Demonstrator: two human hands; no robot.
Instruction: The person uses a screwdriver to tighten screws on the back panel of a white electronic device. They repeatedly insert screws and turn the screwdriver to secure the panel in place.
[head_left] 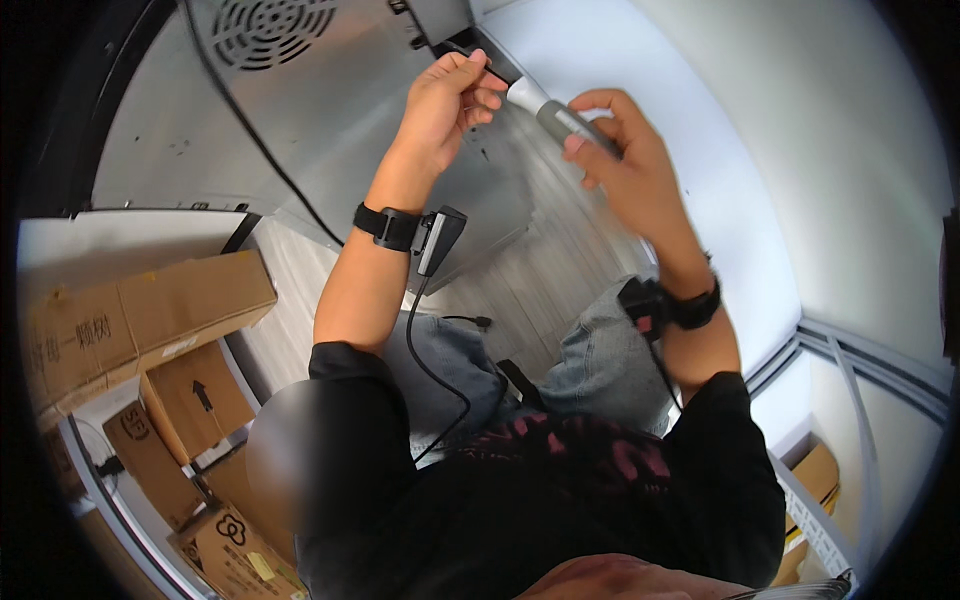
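In the head view, my right hand is wrapped round the grey handle of a screwdriver. The tool has a white collar and a thin dark shaft that points up and to the left. My left hand is closed, thumb and fingers pinching along that shaft. Beyond it the tip runs toward the corner of a grey metal housing and is hard to make out. A round slotted vent is cut into the housing.
A black cable hangs across the housing. Cardboard boxes are stacked at the left on a rack. A white panel stands close on the right, with metal rails below. Wrist-worn devices trail thin cables over my legs.
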